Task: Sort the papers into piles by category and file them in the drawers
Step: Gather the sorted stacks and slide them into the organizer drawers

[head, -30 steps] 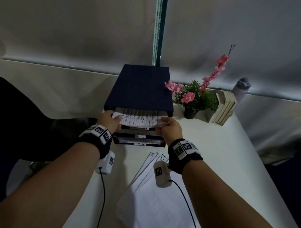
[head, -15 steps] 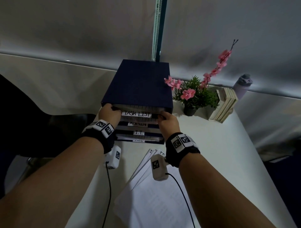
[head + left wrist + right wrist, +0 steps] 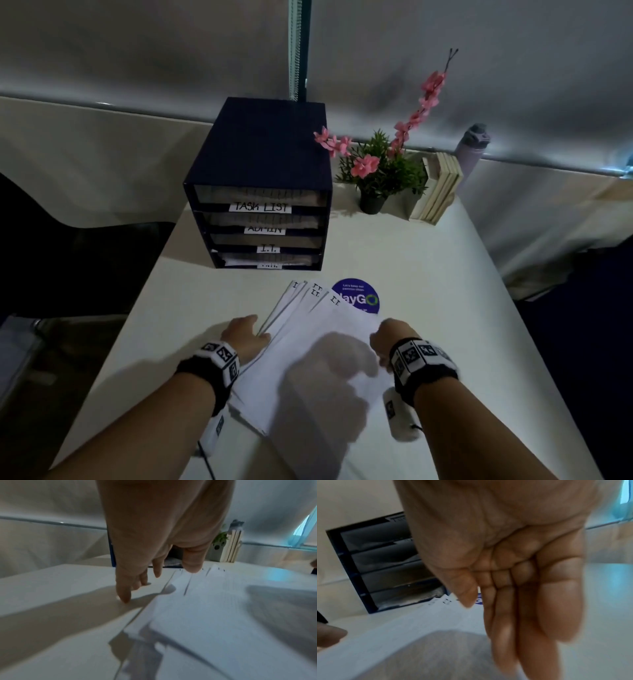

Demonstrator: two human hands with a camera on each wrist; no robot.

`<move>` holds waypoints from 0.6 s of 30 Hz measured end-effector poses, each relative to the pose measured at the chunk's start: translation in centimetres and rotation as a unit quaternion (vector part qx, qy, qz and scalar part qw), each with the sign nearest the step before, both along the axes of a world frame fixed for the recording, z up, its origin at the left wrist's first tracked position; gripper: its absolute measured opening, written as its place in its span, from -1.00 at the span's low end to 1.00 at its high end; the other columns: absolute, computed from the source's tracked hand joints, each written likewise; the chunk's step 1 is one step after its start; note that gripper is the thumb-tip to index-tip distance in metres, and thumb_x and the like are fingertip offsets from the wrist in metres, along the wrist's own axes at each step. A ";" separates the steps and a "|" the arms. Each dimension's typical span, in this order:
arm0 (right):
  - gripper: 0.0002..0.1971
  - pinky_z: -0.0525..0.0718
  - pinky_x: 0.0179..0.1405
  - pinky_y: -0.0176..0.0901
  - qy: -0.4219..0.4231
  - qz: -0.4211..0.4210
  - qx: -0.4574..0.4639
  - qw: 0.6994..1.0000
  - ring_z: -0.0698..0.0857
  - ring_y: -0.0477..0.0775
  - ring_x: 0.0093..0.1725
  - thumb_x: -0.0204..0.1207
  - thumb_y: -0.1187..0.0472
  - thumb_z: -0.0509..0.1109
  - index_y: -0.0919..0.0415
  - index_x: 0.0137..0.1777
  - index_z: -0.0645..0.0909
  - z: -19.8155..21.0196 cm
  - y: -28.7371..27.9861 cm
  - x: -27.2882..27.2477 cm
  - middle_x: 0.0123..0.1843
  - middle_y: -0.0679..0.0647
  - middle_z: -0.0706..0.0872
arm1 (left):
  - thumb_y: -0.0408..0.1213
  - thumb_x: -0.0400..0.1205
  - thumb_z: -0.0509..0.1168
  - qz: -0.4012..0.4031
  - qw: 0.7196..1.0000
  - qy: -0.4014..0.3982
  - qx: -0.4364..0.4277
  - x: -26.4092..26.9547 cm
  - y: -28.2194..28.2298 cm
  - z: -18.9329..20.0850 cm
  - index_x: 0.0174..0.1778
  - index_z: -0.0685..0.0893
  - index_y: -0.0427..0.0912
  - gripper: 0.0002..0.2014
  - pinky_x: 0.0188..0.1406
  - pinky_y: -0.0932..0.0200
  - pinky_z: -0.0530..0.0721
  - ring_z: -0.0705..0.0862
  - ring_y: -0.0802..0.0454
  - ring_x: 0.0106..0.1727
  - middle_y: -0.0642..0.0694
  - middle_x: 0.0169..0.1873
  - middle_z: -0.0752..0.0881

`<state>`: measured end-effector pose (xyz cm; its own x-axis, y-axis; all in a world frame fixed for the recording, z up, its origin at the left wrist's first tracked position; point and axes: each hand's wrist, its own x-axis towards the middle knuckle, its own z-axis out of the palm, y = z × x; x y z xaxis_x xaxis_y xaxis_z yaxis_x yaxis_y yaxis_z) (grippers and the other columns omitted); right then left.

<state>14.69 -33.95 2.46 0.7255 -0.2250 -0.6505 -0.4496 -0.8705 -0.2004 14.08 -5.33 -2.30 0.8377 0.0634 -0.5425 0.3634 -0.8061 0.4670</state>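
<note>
a fanned stack of white papers (image 3: pixel 318 346) lies on the near middle of the white table (image 3: pixel 445 308), its far corners printed with small dark letters and spread out toward the drawer unit (image 3: pixel 260 178). the left hand (image 3: pixel 245 337) sits at the left edge of the stack; in the left wrist view its fingers (image 3: pixel 126 592) are extended downward, the tips on the table just beside the sheets, while the thumb (image 3: pixel 192 561) lies over the far part of the papers (image 3: pixel 214 608). the fingers are straight and grip nothing. the right hand (image 3: pixel 390 339) is at the right edge of the stack; in the right wrist view its fingers (image 3: pixel 556 608) hang straight and together, palm toward the camera, the thumb (image 3: pixel 464 592) apart from them, above the papers (image 3: pixel 419 622) and holding nothing. whether its fingertips touch the sheets i cannot tell.

the dark blue drawer unit stands at the far side of the table, well apart from the stack, with four drawers all pushed in. the labels read "task list" (image 3: pixel 263 207), "admin" (image 3: pixel 264 229) and "i.t." (image 3: pixel 268 249); the lowest label is too small to read. papers show through the drawer fronts.

a round purple sticker (image 3: pixel 359 298) lies on the table, partly under the far right corner of the stack. to the right of the drawer unit stands a potted plant with pink flowers (image 3: pixel 376 168), then a row of upright books (image 3: pixel 438 188), and a grey bottle (image 3: pixel 472 147) beyond them at the far edge.
</note>
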 end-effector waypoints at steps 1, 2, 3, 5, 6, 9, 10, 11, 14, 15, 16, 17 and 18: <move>-0.75 0.74 -0.07 -0.09 0.031 0.002 -0.005 0.999 0.79 0.20 -0.10 0.41 0.12 0.27 0.21 -0.44 0.57 -0.8 -1.1 -0.7 -0.14 0.13 0.80 | 0.02 0.63 0.26 -0.012 1.000 0.006 0.023 -0.6 -0.3 -0.3 0.64 0.20 -0.18 -0.29 0.56 0.07 0.27 0.27 -0.17 0.60 -0.24 0.61 0.22; -0.71 0.70 -0.10 -0.15 0.052 0.004 -0.011 0.999 0.81 0.18 -0.08 0.36 0.02 0.31 0.18 -0.49 0.59 -1.6 -2.1 -1.5 -0.20 0.07 0.79 | 0.08 0.61 0.25 -0.015 0.999 0.006 0.039 -1.1 -0.6 -0.6 0.65 0.16 -0.17 -0.25 0.57 0.05 0.27 0.26 -0.18 0.60 -0.24 0.61 0.19; -0.68 0.65 -0.11 -0.19 0.074 0.001 -0.014 0.997 0.81 0.15 -0.05 0.34 -0.06 0.34 0.14 -0.50 0.61 -2.4 -2.9 -2.1 -0.19 0.04 0.80 | 0.12 0.60 0.26 -0.010 0.999 0.008 0.046 -1.5 -0.9 -0.8 0.66 0.13 -0.16 -0.21 0.57 0.03 0.27 0.26 -0.20 0.60 -0.25 0.61 0.17; -0.63 0.59 -0.07 -0.18 0.104 0.017 -0.008 0.994 0.77 0.14 -0.01 0.38 -0.16 0.33 0.16 -0.38 0.60 -3.2 -3.2 -3.4 -0.04 0.06 0.80 | 0.14 0.58 0.27 0.001 0.999 0.010 0.041 -2.3 -1.6 -0.9 0.66 0.10 -0.18 -0.17 0.56 0.02 0.29 0.27 -0.22 0.59 -0.27 0.61 0.15; -0.63 0.61 -0.04 -0.16 0.102 0.019 0.002 0.995 0.76 0.14 -0.01 0.43 -0.16 0.32 0.17 -0.30 0.57 -3.0 -2.7 -4.1 -0.05 0.07 0.79 | 0.13 0.57 0.29 0.009 0.999 0.012 0.037 -2.7 -2.0 -1.0 0.65 0.12 -0.20 -0.17 0.55 0.03 0.32 0.29 -0.23 0.57 -0.28 0.59 0.17; -0.61 0.73 0.07 -0.05 0.084 0.037 0.020 0.996 0.69 0.14 -0.28 0.56 -0.03 0.25 0.25 -0.38 0.52 -2.7 -1.0 -5.4 -0.59 0.05 0.69 | 0.03 0.55 0.35 0.042 0.998 0.015 -0.035 -3.5 -2.9 -1.4 0.56 0.30 -0.25 -0.27 0.44 0.03 0.47 0.50 -0.19 0.44 -0.24 0.50 0.42; -0.60 0.75 0.09 -0.01 0.076 0.044 0.023 0.996 0.67 0.14 -0.35 0.57 0.01 0.24 0.24 -0.44 0.49 -2.7 -0.5 -5.6 -0.64 0.07 0.66 | -0.03 0.56 0.36 0.052 0.996 0.018 -0.063 -3.8 -3.0 -1.5 0.57 0.29 -0.24 -0.29 0.44 0.04 0.48 0.50 -0.17 0.45 -0.22 0.50 0.45; -0.62 0.75 0.09 0.01 0.070 0.050 0.024 0.996 0.69 0.16 -0.33 0.57 0.05 0.22 0.21 -0.46 0.47 -2.8 -0.1 -5.8 -0.51 0.12 0.72 | -0.11 0.57 0.35 0.052 0.996 0.020 -0.076 -4.1 -3.1 -1.4 0.59 0.25 -0.23 -0.30 0.44 0.06 0.46 0.48 -0.16 0.47 -0.21 0.52 0.43; -0.77 0.67 0.12 -0.05 0.037 0.065 0.027 0.997 0.72 0.25 0.13 0.58 0.13 0.19 0.23 -0.22 0.55 -2.7 0.4 -6.1 0.14 0.29 0.74 | -0.31 0.59 0.32 0.042 0.995 -0.021 -0.084 -4.8 -3.0 -0.6 0.51 0.30 -0.22 -0.43 0.37 0.01 0.50 0.51 -0.19 0.43 -0.22 0.46 0.48; -0.76 0.62 0.16 -0.07 0.011 0.057 0.032 0.998 0.66 0.26 0.25 0.59 0.12 0.20 0.29 0.01 0.58 -2.7 0.3 -6.0 0.25 0.28 0.67 | -0.35 0.59 0.31 0.048 0.992 -0.050 -0.103 -5.1 -2.8 -0.2 0.46 0.36 -0.20 -0.49 0.36 0.01 0.51 0.52 -0.18 0.41 -0.19 0.41 0.52; -0.68 0.58 0.18 -0.07 -0.021 0.042 0.046 0.998 0.61 0.26 0.30 0.59 0.12 0.22 0.33 0.21 0.53 -2.6 0.1 -5.9 0.30 0.27 0.62 | -0.40 0.59 0.32 0.059 0.987 -0.080 -0.130 -5.5 -2.7 0.5 0.40 0.41 -0.15 -0.55 0.32 0.04 0.52 0.55 -0.17 0.38 -0.15 0.33 0.57; -0.62 0.58 0.17 -0.06 -0.051 0.010 0.086 0.995 0.59 0.26 0.30 0.57 0.14 0.27 0.33 0.31 0.46 -2.6 -0.1 -5.7 0.28 0.25 0.59 | -0.44 0.59 0.32 0.074 0.978 -0.112 -0.159 -5.9 -2.4 1.3 0.31 0.45 -0.09 -0.60 0.25 0.08 0.52 0.59 -0.15 0.34 -0.10 0.23 0.62; -0.61 0.59 0.11 -0.07 -0.086 -0.039 0.153 0.984 0.60 0.23 0.25 0.55 0.16 0.33 0.28 0.33 0.43 -2.3 -0.2 -5.5 0.20 0.19 0.60 | -0.46 0.58 0.32 0.092 0.969 -0.140 -0.182 -6.2 -2.2 2.1 0.25 0.47 -0.04 -0.62 0.19 0.11 0.52 0.61 -0.12 0.28 -0.06 0.16 0.64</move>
<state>9.23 -34.15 0.16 0.8186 -0.0977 -0.5660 -0.4500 -0.7214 -0.5263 7.88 -7.55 -0.18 0.9479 0.0734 -0.3101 0.3036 -0.5033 0.8090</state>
